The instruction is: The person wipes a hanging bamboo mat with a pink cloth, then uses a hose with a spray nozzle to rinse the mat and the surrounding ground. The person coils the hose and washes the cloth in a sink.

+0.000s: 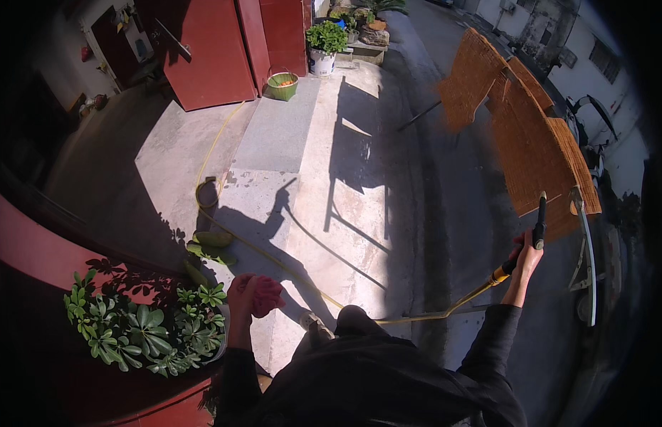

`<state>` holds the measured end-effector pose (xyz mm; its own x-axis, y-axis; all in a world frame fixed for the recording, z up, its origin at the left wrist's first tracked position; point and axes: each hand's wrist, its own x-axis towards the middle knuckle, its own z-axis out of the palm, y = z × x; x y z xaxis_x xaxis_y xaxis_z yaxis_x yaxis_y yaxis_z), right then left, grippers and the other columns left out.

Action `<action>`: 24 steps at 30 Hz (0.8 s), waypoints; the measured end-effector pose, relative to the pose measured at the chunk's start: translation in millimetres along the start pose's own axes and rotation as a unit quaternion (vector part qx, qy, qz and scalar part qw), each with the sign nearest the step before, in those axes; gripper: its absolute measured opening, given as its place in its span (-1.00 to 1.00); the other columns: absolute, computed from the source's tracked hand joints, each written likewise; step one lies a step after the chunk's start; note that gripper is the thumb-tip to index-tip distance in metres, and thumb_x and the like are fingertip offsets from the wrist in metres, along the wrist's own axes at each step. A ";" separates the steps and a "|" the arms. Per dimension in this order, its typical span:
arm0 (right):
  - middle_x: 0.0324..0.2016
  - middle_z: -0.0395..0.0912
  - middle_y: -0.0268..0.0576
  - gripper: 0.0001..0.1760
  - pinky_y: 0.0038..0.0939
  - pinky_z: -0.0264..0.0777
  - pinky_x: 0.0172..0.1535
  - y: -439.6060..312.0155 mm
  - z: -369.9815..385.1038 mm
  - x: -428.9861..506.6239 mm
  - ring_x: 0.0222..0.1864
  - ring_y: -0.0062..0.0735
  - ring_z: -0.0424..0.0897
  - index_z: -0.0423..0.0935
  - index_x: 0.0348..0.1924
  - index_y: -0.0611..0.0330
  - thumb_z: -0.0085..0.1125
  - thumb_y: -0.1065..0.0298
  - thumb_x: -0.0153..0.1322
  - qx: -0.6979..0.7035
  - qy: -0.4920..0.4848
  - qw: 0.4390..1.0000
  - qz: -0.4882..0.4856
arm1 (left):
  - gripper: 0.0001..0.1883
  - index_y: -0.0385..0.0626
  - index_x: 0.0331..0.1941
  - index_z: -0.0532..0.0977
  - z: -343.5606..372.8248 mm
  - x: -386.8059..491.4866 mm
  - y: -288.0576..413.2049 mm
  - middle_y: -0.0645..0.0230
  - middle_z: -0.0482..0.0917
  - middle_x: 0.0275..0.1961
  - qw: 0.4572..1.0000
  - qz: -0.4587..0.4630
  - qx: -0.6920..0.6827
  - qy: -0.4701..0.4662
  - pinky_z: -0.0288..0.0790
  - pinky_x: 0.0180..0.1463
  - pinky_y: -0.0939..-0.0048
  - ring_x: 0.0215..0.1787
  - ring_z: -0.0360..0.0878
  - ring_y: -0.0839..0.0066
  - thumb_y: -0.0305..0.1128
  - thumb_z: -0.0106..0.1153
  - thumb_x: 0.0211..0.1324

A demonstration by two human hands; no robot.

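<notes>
My right hand [526, 260] grips a black garden hose spray gun [540, 221], its nozzle pointing away from me. A yellow hose [464, 300] joins the gun's orange-and-black handle end and runs down past my legs. Just beyond the nozzle, brown woven mats [528, 144] hang over a metal rack [588, 267]. Whether water is leaving the nozzle, I cannot tell. At the left, my left hand [241, 299] holds a crumpled dark pink cloth [267, 297] above the pavement, near a leafy potted shrub [149, 328].
Several large green gourds [212, 239] lie on the sunlit concrete by the shrub. Farther on, a green basket [282, 86] holding orange items stands by a red door [211, 58]. A white bucket planter [323, 61] stands right of it. The hose crosses the ground ahead of my feet.
</notes>
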<state>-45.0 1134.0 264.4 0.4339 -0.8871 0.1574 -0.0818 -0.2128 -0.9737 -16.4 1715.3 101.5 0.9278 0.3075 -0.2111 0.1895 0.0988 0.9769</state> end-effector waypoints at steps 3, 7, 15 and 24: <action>-0.67 0.47 -0.20 -0.73 -0.56 0.11 -0.75 -8.2 25.7 -5.1 -0.85 -0.60 0.28 0.41 -0.48 0.20 0.11 0.17 0.35 -0.012 0.038 0.999 0.017 | -0.83 -0.20 -0.22 0.50 8.5 40.2 31.2 0.39 0.56 -0.33 1.000 0.004 -0.008 -0.028 0.39 -0.23 0.60 -0.33 0.49 0.65 -0.43 0.14 0.10; -0.75 0.39 -0.28 -0.67 -0.57 0.09 -0.75 12.0 57.4 4.4 -0.84 -0.62 0.27 0.40 -0.54 0.20 0.10 0.13 0.36 -0.030 0.043 0.998 0.023 | -0.83 -0.20 -0.22 0.49 24.4 101.6 51.6 0.41 0.56 -0.32 0.998 -0.023 0.015 -0.057 0.37 -0.22 0.65 -0.31 0.48 0.67 -0.46 0.15 0.09; -0.72 0.45 -0.20 -0.69 -0.51 0.15 -0.78 4.4 216.6 30.6 -0.85 -0.56 0.33 0.35 -0.52 0.27 0.10 0.19 0.33 -0.057 0.034 0.995 0.067 | -0.86 -0.20 -0.29 0.46 36.6 272.6 38.1 0.32 0.56 -0.37 0.995 -0.052 0.029 -0.075 0.45 -0.25 0.53 -0.35 0.53 0.56 -0.44 0.14 0.07; -0.78 0.38 -0.26 -0.64 -0.53 0.14 -0.78 -64.4 379.3 143.4 -0.86 -0.58 0.30 0.32 -0.67 0.21 0.10 0.20 0.32 0.018 0.050 0.997 0.054 | -0.85 -0.23 -0.24 0.45 139.7 470.4 142.7 0.39 0.50 -0.29 0.988 0.080 0.053 -0.124 0.36 -0.17 0.54 -0.28 0.46 0.59 -0.41 0.05 0.17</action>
<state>362.8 1175.9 287.2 0.3319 -0.9410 0.0657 -0.0892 -0.1007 -0.9909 492.0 1741.8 146.2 0.9962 0.0692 -0.0526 0.0552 -0.0361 0.9978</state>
